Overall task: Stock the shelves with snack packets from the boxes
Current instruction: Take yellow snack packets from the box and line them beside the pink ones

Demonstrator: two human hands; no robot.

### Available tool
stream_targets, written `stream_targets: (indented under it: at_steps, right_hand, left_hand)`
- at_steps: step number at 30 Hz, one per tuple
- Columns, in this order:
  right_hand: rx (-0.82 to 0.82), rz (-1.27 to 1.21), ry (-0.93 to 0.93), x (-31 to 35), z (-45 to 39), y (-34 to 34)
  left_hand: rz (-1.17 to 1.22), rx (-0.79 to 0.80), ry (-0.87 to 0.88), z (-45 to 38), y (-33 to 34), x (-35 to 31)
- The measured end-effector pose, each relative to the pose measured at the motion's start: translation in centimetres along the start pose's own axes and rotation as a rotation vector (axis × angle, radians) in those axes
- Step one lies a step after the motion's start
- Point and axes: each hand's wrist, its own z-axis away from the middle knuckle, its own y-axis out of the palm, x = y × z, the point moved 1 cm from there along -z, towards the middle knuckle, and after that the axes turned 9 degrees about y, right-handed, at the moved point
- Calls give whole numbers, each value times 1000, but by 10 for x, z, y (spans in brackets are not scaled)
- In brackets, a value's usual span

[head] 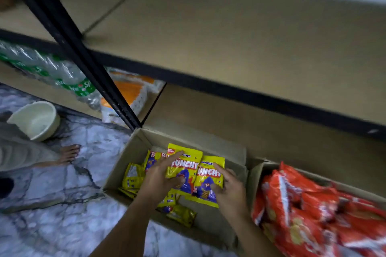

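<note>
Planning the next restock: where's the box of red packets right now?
In the head view, the box of red packets sits on the floor at lower right, beside the box of yellow packets, below the shelf.

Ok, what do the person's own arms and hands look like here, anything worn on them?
Both forearms are bare, with no sleeves in view. The left hand and right hand wear no gloves, and no rings, watch or bands are visible. The picture is blurred, so small details cannot be ruled out.

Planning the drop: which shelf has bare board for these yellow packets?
Upper shelf is bare from the black post rightward. Lower shelf is bare behind both boxes. Crowded left of the post: bottles, orange pack.
</note>
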Motion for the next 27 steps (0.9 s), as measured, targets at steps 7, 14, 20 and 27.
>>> stream_targets:
  at_steps: [7,14,20,27]
  right_hand:
    - [-24,-83,-92,201,95,-121]
    - [-98,-154,-161,367,177,-232]
    - [-184,-182,-197,461,243,-304]
    - [-332,-274,-290,520,303,-372]
  left_hand:
    - [143,-2,89,6,-89,-217]
    - [263,47,264,-3,-155,-399]
    - [331,179,406,-13,-194,-514]
    - [248,207,654,-13,-209,-630]
